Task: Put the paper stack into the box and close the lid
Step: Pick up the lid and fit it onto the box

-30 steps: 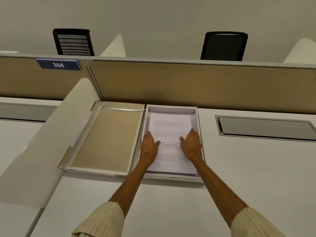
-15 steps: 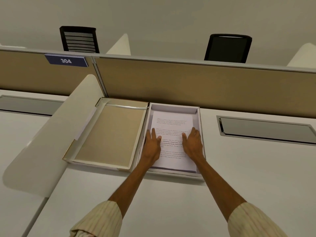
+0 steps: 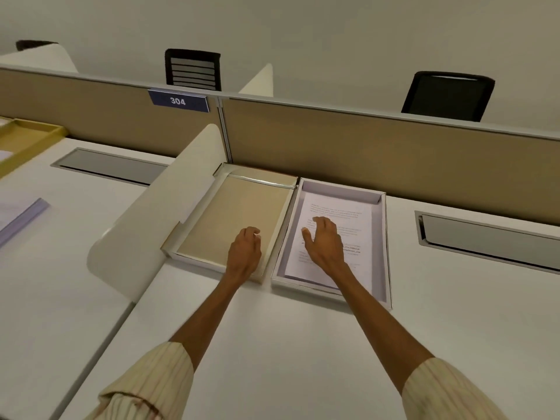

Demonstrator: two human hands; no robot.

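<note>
I see the stack (image 3: 336, 237) lying inside the box (image 3: 382, 247). My right hand (image 3: 325, 245) spreads open above it; my left hand (image 3: 245, 251), loosely curled and holding nothing, sits over the open lid (image 3: 224, 213).

The box (image 3: 382, 237) looks like white card, its inner walls smooth and matt with a faint lilac cast. The paper stack (image 3: 348, 228) inside it is plain white printed sheets, matt. The lid (image 3: 230, 216) shows a tan, kraft-like inner face, dull and slightly grainy, with a white card rim. The desk (image 3: 272, 344) has a smooth off-white laminate top with a soft sheen. The partition (image 3: 378, 153) appears covered in beige woven cloth under a pale metal cap rail. The cable hatch (image 3: 491, 237) looks like brushed grey metal. The sleeves (image 3: 151, 386) are cream cloth with fine stripes.
</note>
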